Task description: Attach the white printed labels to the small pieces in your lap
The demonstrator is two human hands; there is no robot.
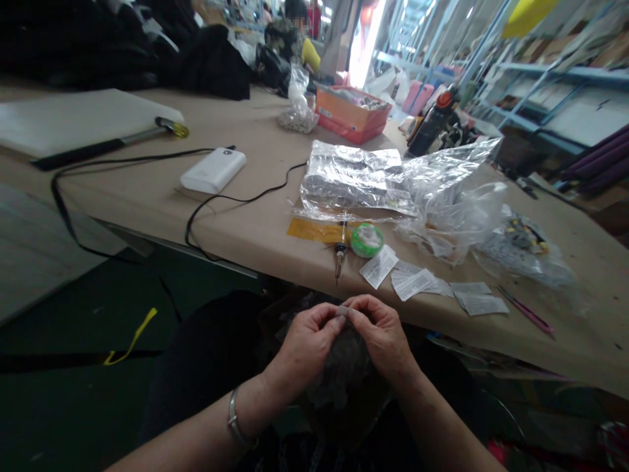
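Observation:
My left hand point(309, 341) and my right hand point(386, 334) meet in front of the table edge. Both are closed in a pinch on one small pale piece point(343, 311), mostly covered by the fingertips, so its kind is unclear. Under them, in my lap, lies a heap of pale translucent material point(344, 367), dim and blurred. Just beyond the hands, a slim tool with a thin metal tip point(339, 255) points toward me at the table edge. Beside it are a green round tub point(367, 240) with whitish contents and several printed white labels point(413, 283).
Pink tweezers point(528, 311) lie right of the labels. Clear plastic packages point(356, 174) and a loose plastic bag point(457, 216) cover the table behind. A white power bank point(213, 170), black cable point(255, 196), hammer point(122, 141) and red-orange bin point(351, 115) stand farther off.

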